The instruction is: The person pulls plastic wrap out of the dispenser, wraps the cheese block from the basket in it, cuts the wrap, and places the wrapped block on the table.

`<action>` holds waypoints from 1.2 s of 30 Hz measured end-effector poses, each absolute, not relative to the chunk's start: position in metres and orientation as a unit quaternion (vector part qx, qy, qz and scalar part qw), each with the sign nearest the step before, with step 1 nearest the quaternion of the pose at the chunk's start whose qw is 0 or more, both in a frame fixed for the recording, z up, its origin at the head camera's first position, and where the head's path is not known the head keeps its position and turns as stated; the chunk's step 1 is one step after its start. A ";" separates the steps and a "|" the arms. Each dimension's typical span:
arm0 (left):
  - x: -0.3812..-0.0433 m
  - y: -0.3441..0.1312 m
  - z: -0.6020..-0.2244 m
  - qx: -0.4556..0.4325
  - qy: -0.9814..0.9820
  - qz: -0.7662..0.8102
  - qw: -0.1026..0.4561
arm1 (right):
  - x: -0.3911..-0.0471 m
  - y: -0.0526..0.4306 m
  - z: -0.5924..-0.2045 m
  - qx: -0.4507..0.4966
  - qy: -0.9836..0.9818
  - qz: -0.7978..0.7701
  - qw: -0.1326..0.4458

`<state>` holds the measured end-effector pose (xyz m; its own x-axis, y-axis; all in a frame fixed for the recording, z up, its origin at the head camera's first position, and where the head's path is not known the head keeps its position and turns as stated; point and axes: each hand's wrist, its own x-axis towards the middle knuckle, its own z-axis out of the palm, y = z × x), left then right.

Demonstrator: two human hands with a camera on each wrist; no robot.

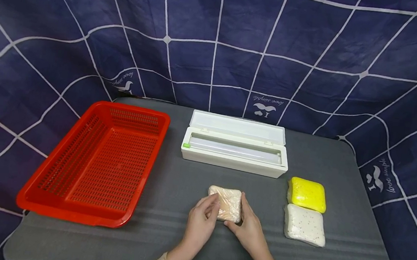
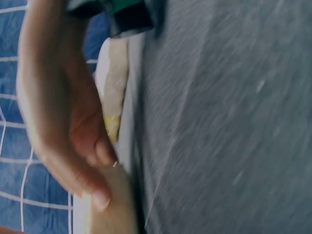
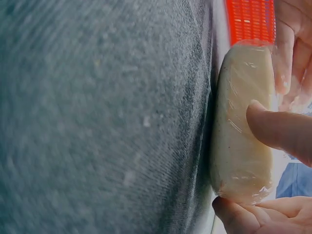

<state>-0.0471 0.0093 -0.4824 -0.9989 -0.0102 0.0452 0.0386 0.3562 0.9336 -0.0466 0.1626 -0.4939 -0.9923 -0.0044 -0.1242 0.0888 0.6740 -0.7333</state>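
Observation:
A beige, rounded square block (image 1: 229, 203) lies on the grey table, wrapped in shiny clear cling film. My right hand (image 1: 250, 232) grips it, thumb on the near edge and fingers along the right side. In the right wrist view, the right thumb (image 3: 273, 124) presses the block's wrapped side (image 3: 246, 122). With curled fingers, my left hand (image 1: 200, 220) pinches at the film near the block's upper left. Part of the left fingers' contact is hidden. The right hand (image 2: 73, 126) also shows in the left wrist view.
Behind the block stands a white film dispenser (image 1: 233, 165), lid raised, a roll inside. A red perforated basket (image 1: 147, 170) sits at left. A yellow block (image 1: 307, 194) and a speckled white block (image 1: 304, 225), both shiny, lie at right. A blue checked cloth (image 1: 242, 27) hangs behind.

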 end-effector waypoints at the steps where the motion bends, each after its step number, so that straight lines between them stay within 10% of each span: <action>1: -0.045 0.012 -0.483 -0.022 -0.830 -0.556 0.025 | -0.047 0.162 -0.494 0.022 0.912 -0.405 0.054; 17: -0.018 0.034 -0.485 -0.220 -0.924 -0.311 0.028 | -0.042 0.159 -0.499 0.020 0.900 -0.435 0.020; 29: -0.019 0.033 -0.478 -0.172 -0.865 -0.445 -0.158 | -0.041 0.160 -0.495 -0.006 0.910 -0.414 0.005; 36: -0.041 0.014 -0.467 -0.099 -0.876 -0.472 0.002 | -0.043 0.161 -0.499 0.010 0.912 -0.410 0.017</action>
<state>-0.0408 0.0140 -0.4666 -0.9804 0.1717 0.0970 0.1755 0.5347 0.8266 -0.0428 0.1610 -0.4988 -0.9992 0.0037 -0.0395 0.0320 0.6632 -0.7478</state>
